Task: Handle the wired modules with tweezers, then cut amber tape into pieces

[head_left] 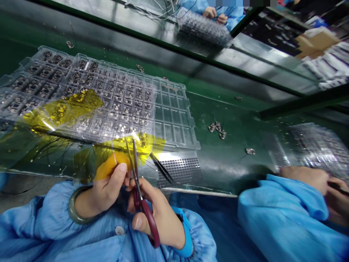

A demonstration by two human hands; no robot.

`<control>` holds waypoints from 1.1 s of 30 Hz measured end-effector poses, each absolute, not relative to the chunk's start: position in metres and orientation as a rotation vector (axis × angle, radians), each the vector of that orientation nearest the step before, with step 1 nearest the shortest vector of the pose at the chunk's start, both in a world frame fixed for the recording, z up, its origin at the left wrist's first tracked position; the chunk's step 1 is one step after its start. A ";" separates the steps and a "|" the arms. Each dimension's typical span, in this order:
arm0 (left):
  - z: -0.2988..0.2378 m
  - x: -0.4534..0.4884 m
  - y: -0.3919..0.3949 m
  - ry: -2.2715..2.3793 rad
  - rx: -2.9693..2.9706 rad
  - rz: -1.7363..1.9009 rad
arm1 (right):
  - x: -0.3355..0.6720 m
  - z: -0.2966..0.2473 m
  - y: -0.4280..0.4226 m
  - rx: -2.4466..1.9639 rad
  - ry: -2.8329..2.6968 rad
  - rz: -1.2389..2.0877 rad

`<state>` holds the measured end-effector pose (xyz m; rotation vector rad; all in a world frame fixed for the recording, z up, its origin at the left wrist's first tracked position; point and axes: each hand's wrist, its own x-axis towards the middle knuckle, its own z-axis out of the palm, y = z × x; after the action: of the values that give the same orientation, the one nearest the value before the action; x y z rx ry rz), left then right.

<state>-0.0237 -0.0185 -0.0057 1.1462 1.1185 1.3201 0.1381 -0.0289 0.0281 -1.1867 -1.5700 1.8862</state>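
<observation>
Hiding tray pockets (64, 112) under amber film (81, 105)

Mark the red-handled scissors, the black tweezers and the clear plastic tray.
red-handled scissors (149, 226), head view, red handle
black tweezers (162, 168), head view, mid-shaft
clear plastic tray (193, 125), head view, right rim

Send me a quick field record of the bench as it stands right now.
Left hand: holding amber film
Right hand: gripping red-handled scissors, blades at the film
Beside hands: dark tweezers lying on the green bench
Behind: clear plastic tray holding small components, partly under the film
Also: loose parts on the bench
Nearby: co-worker's hand at right
</observation>
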 end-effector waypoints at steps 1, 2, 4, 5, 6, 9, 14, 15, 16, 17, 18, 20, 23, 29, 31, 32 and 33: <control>-0.005 -0.023 -0.018 1.119 1.147 1.328 | 0.138 0.028 -0.029 -1.190 -1.576 1.883; -0.005 -0.023 -0.018 1.117 1.151 1.333 | 0.138 0.028 -0.029 -1.193 -1.578 1.880; -0.005 -0.023 -0.018 1.114 1.156 1.337 | 0.139 0.028 -0.029 -1.192 -1.579 1.876; -0.006 -0.024 -0.018 1.112 1.156 1.339 | 0.139 0.028 -0.030 -1.188 -1.578 1.874; -0.006 -0.024 -0.018 1.111 1.155 1.342 | 0.139 0.028 -0.030 -1.183 -1.579 1.871; -0.006 -0.024 -0.018 1.113 1.156 1.328 | 0.138 0.028 -0.030 -1.178 -1.590 1.862; -0.003 -0.024 -0.017 1.102 1.177 1.341 | 0.138 0.027 -0.029 -1.187 -1.569 1.891; -0.003 -0.024 -0.017 1.101 1.178 1.343 | 0.137 0.026 -0.030 -1.192 -1.547 1.901; -0.002 -0.023 -0.017 1.103 1.175 1.342 | 0.137 0.026 -0.030 -1.197 -1.520 1.910; -0.002 -0.023 -0.017 1.106 1.169 1.344 | 0.137 0.026 -0.031 -1.202 -1.486 1.919; -0.002 -0.023 -0.017 1.109 1.159 1.346 | 0.137 0.026 -0.032 -1.206 -1.451 1.929; -0.001 -0.022 -0.016 1.110 1.140 1.344 | 0.136 0.026 -0.033 -1.218 -1.377 1.957; -0.001 -0.021 -0.016 1.115 1.130 1.331 | 0.134 0.027 -0.035 -1.254 -1.259 1.996; 0.000 -0.021 -0.015 1.113 1.137 1.326 | 0.134 0.024 -0.039 -1.289 -1.162 1.978; 0.000 -0.021 -0.015 1.114 1.158 1.322 | 0.135 0.024 -0.039 -1.280 -1.155 1.970; 0.000 -0.021 -0.014 1.114 1.177 1.320 | 0.135 0.024 -0.039 -1.268 -1.147 1.971; 0.000 -0.021 -0.014 1.111 1.202 1.318 | 0.135 0.024 -0.038 -1.254 -1.137 1.975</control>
<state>-0.0214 -0.0144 0.0000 1.2018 1.1106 1.3179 0.1347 -0.0383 0.0243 -1.2540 -1.1366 1.9752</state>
